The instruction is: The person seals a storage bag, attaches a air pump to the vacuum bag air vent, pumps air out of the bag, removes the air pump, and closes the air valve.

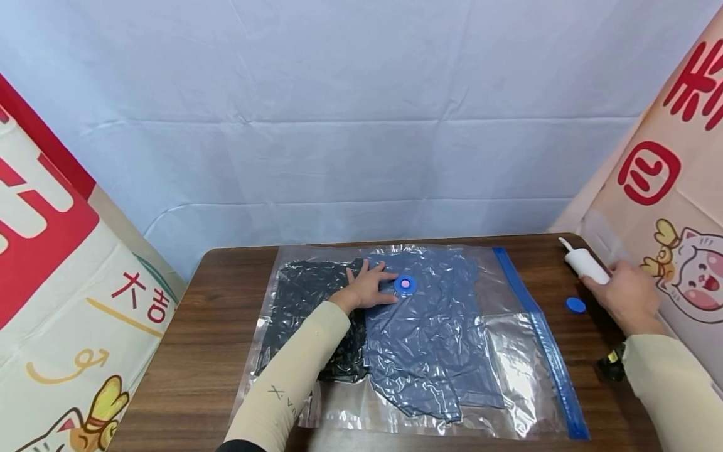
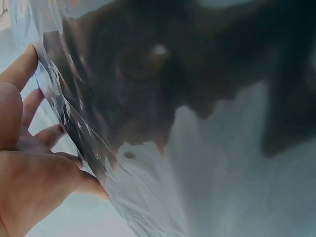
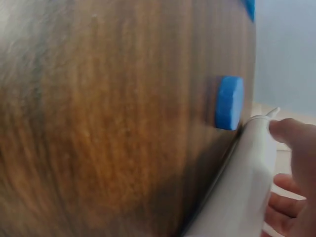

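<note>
A clear vacuum storage bag (image 1: pixel 514 351) lies flat, with a folded black garment (image 1: pixel 307 282) and a blue-grey garment (image 1: pixel 423 339) inside. My left hand (image 1: pixel 367 287) rests on the bag with fingers spread, its fingertips beside the round blue valve (image 1: pixel 405 285). In the left wrist view, that hand's fingers (image 2: pixel 32 103) meet the edge of the shiny film. At the far right, my right hand (image 1: pixel 629 298) holds the near end of a white hand pump (image 1: pixel 586 265), whose thin nozzle points away. The right wrist view shows the thumb (image 3: pixel 286 131) along its white barrel (image 3: pixel 242 182).
A round blue cap (image 1: pixel 575 305) lies on the wooden table (image 1: pixel 198 333), left of the right hand. A blue zip strip (image 1: pixel 542 342) runs down the bag's right edge. White cloth (image 1: pixel 361 157) hangs behind, and printed sheets (image 1: pixel 672 207) flank both sides.
</note>
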Available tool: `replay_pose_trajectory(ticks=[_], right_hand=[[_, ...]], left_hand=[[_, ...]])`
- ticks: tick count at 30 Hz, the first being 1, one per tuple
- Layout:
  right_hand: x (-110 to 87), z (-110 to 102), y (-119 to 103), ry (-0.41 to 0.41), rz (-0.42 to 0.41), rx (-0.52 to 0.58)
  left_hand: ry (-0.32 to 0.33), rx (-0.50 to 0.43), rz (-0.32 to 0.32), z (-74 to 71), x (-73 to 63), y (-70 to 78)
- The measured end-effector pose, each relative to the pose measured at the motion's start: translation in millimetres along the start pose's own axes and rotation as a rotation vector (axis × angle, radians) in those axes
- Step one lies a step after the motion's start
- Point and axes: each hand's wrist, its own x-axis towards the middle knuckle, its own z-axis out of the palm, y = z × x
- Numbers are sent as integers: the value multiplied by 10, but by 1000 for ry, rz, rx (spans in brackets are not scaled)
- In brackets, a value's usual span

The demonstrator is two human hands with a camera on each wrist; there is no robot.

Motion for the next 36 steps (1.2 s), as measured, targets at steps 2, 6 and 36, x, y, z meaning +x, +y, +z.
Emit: replay_pose_trajectory(ticks=[2,6,36], right_hand=[[-25,-28,-33,53,-19,37],[-108,-85,-141,129,-60,126],[-536,244,-251,-131,-55,71]], left_hand=[[-2,-2,1,0,-5,10],[-2,2,-3,0,-3,13],[-4,8,2,-21,-25,12]])
